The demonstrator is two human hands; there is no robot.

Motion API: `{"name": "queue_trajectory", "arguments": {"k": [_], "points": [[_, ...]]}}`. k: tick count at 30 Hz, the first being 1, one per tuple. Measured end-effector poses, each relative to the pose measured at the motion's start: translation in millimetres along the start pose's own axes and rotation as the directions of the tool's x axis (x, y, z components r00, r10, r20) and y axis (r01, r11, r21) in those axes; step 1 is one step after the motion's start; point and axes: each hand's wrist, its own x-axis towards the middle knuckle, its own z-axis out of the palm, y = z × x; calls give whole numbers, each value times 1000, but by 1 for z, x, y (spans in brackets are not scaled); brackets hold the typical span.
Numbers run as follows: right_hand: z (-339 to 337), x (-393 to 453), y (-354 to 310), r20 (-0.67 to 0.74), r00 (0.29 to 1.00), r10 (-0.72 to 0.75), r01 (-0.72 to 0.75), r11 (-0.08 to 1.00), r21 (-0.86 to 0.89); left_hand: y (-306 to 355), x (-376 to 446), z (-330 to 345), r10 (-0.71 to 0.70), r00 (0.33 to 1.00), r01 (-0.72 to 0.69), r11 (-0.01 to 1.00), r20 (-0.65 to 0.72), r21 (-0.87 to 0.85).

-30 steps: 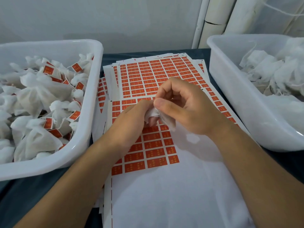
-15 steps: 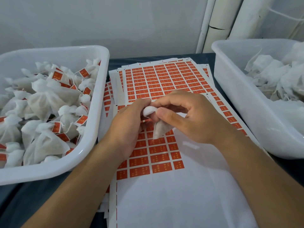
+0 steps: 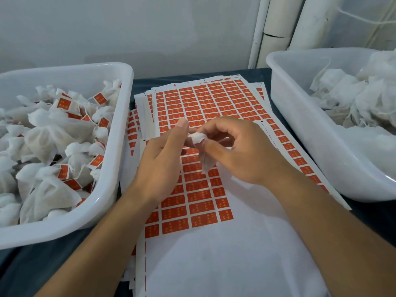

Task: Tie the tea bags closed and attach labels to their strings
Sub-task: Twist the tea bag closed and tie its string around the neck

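Note:
A small white tea bag (image 3: 202, 151) hangs between my two hands above the label sheets. My right hand (image 3: 240, 151) pinches its gathered top with thumb and fingers. My left hand (image 3: 162, 159) touches the same top from the left, its forefinger raised and straight; its grip is partly hidden. Sheets of orange-red labels (image 3: 205, 103) lie spread under the hands, the top sheet (image 3: 192, 202) partly peeled to bare white backing. No string is visible on the held bag.
A white tub (image 3: 113, 146) on the left holds several tied tea bags with orange labels. Another white tub (image 3: 300, 133) on the right holds unlabelled white bags. A dark cloth covers the table. White pipes (image 3: 276, 28) stand against the back wall.
Both hands have risen a little with the tea bag. My left forefinger has straightened upward, and the bag's gathered top now shows between the fingertips.

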Motion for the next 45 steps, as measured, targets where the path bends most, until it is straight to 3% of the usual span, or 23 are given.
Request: {"name": "queue_trajectory", "arguments": {"k": [4,14,20,27,31,38,45], "points": [[-5,2,0,-19,999,37,-35,991,128,-10,3,1,170,981,-167,985,94,-42],[-5,3,-2,-11,993,121,-114,958,262,-6,3,4,91,992,-104,983,-93,-151],[-6,4,-3,14,988,152,-149,939,309,-7,4,3,123,973,-136,989,-196,-53],[-2,2,-3,228,923,310,-382,666,640,-10,5,5,162,956,-144,986,-246,89],[-2,2,-3,306,897,320,-438,543,716,-10,5,6,196,949,-170,978,-246,124],[-5,3,-2,325,875,358,-481,568,668,-12,3,11,230,933,-182,965,-277,187],[-3,3,-4,279,884,374,-465,660,590,-18,1,12,332,906,-253,922,-263,293]]}}
